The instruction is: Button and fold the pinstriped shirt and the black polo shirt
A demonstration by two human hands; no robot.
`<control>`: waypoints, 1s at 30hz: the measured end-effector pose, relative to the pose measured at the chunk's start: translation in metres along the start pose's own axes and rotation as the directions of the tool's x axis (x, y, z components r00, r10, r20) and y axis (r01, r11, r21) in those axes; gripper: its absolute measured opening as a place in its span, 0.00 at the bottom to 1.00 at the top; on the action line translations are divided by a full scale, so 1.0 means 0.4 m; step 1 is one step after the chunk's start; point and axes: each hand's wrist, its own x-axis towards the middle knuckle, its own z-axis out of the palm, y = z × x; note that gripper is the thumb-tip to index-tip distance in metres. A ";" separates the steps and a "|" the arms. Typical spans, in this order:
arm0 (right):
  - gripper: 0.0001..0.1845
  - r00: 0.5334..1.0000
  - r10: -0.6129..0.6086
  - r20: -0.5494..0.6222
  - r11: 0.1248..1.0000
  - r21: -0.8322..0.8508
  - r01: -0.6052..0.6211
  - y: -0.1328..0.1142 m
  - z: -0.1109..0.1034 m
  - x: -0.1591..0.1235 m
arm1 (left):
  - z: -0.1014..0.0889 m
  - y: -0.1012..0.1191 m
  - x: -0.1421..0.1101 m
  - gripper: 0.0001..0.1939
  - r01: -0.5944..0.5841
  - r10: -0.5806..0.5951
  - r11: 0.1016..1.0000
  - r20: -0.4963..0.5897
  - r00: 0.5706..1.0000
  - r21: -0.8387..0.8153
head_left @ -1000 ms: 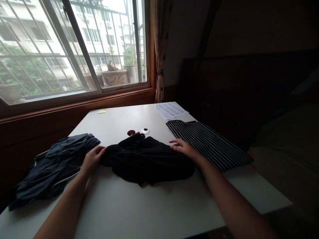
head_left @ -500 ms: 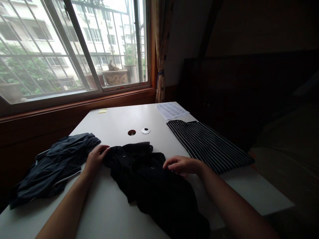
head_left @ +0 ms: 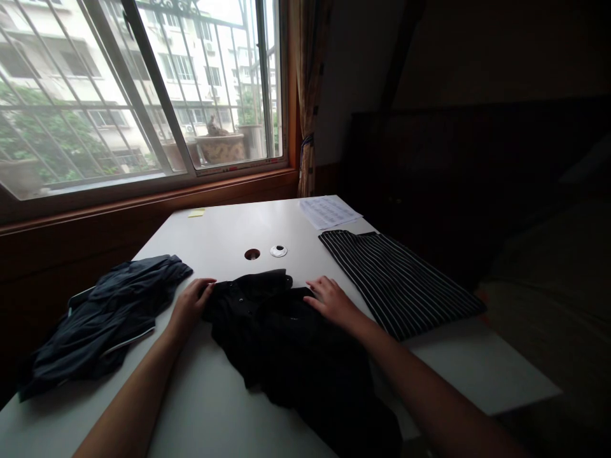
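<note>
A black shirt (head_left: 310, 362) lies crumpled in front of me, its collar end and small shiny buttons toward the far side and its body running down to the near edge. At its upper left corner my left hand (head_left: 193, 305) pinches the cloth between thumb and fingers. My right hand (head_left: 331, 302) is at the upper right of the shirt, close to the collar, fingers apart and palm down over the cloth. Whether its fingertips touch the fabric I cannot tell.
On the white table (head_left: 224, 229), a dark blue-grey garment (head_left: 114, 312) lies bunched at left and a folded striped cloth (head_left: 396, 273) at right. Printed papers (head_left: 329, 212), a yellow note (head_left: 196, 213), a round hole (head_left: 252, 254) and its white cover (head_left: 279, 251) are farther back.
The shirt has swung from lying crosswise to stretching toward me. My right hand moved nearer, then left and up toward the collar, its fingers spreading. My left hand keeps its pinch, shifted slightly right.
</note>
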 end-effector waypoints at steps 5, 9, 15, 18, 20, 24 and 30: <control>0.09 0.999 -0.019 0.028 0.996 -0.083 0.022 -0.008 0.015 0.002 | 0.002 0.004 -0.001 0.20 0.001 -0.001 1.000 0.047 0.999 -0.009; 0.05 0.999 0.041 -0.017 0.986 0.159 -0.038 -0.020 -0.004 0.002 | 0.005 0.001 0.002 0.20 0.001 0.000 1.000 0.050 0.999 -0.008; 0.10 0.926 0.305 -0.222 0.869 0.464 -0.175 -0.016 -0.065 0.000 | 0.001 0.004 0.003 0.16 0.026 -0.027 0.999 -0.042 0.999 -0.026; 0.11 0.825 0.401 -0.398 0.848 0.501 -0.170 0.003 -0.093 0.001 | -0.003 0.003 0.003 0.16 0.089 -0.095 0.995 -0.130 0.987 -0.052; 0.11 0.768 0.430 -0.474 0.842 0.517 -0.153 0.017 -0.107 0.002 | -0.003 0.002 0.003 0.17 0.085 -0.093 0.995 -0.163 0.982 -0.052; 0.11 0.695 0.447 -0.563 0.849 0.511 -0.133 0.041 -0.126 0.007 | -0.002 0.010 0.003 0.17 0.061 -0.063 0.998 -0.145 0.987 -0.017; 0.14 0.552 0.427 -0.716 0.886 0.453 -0.098 0.082 -0.149 0.011 | 0.004 0.071 -0.003 0.19 -0.059 0.040 0.994 0.206 0.978 0.089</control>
